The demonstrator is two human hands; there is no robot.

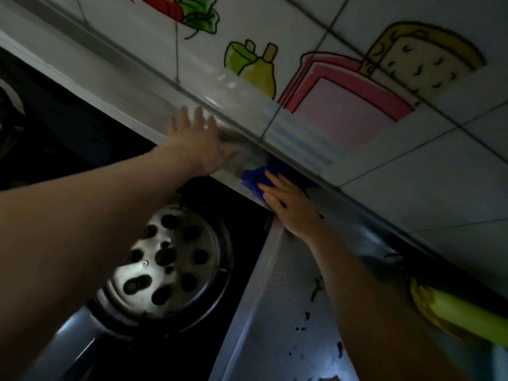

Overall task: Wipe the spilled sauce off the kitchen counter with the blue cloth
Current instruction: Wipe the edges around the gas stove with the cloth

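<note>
The blue cloth (254, 177) lies bunched on the pale counter strip (132, 105) along the tiled wall. My right hand (288, 206) rests flat on the cloth with its fingers stretched over it. My left hand (202, 144) is spread open, palm down, on the strip just left of the cloth, holding nothing. Dark sauce spots (316, 291) dot the grey counter (272, 320) beside and under my right forearm, down to the lower edge of the view.
A black stove top with a round perforated metal burner ring (165, 273) lies under my left forearm. The tiled wall (412, 160) with painted food pictures rises behind the strip. A yellow-green object (453, 312) sits at the right edge.
</note>
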